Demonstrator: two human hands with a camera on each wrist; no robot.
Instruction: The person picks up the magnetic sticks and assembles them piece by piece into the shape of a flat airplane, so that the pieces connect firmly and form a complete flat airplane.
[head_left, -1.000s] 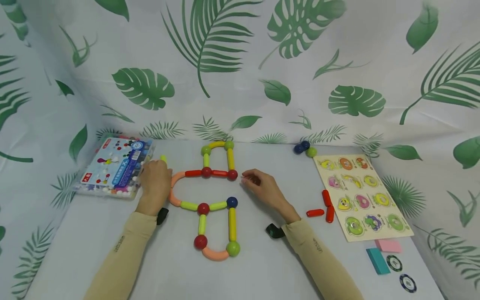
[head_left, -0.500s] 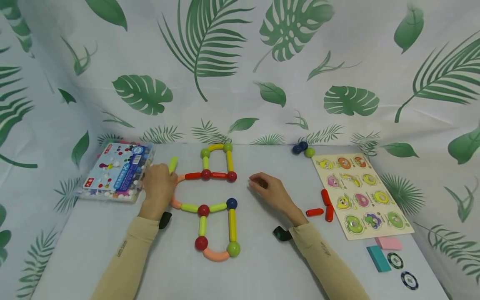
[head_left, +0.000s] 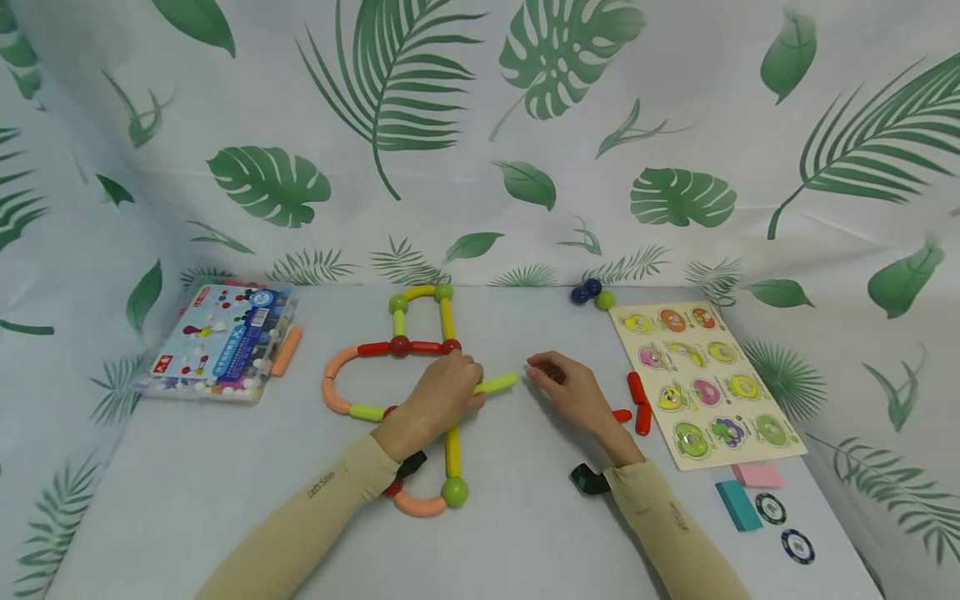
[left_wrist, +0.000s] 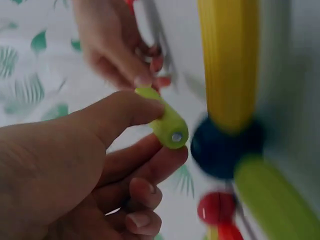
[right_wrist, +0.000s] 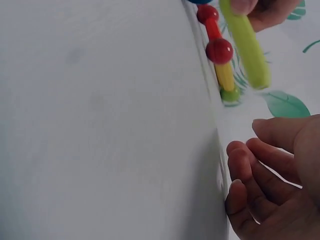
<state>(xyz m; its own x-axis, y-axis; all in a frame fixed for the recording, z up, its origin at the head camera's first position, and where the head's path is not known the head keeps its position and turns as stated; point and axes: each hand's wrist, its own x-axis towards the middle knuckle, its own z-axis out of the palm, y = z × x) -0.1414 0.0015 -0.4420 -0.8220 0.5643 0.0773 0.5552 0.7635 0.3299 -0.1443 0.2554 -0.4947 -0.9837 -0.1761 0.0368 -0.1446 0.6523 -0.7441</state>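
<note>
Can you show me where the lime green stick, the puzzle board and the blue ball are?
lime green stick (head_left: 498, 384), head view, middle of the stick.
puzzle board (head_left: 789, 455), head view, bare near corner.
blue ball (left_wrist: 220, 150), left wrist view, its middle.

Looks like a makeshift play or recording corner rather than a real room: a white cloth printed with green leaves (head_left: 480, 125) hangs behind and wraps both sides, walling in a pale grey table (head_left: 187, 467). It's all kids' stuff on top: a box of toy rods and balls (head_left: 217, 340) at the far left corner, a wooden fruit peg puzzle (head_left: 705, 379) along the right edge, and poker chips (head_left: 783, 525) near the front right corner.
</note>
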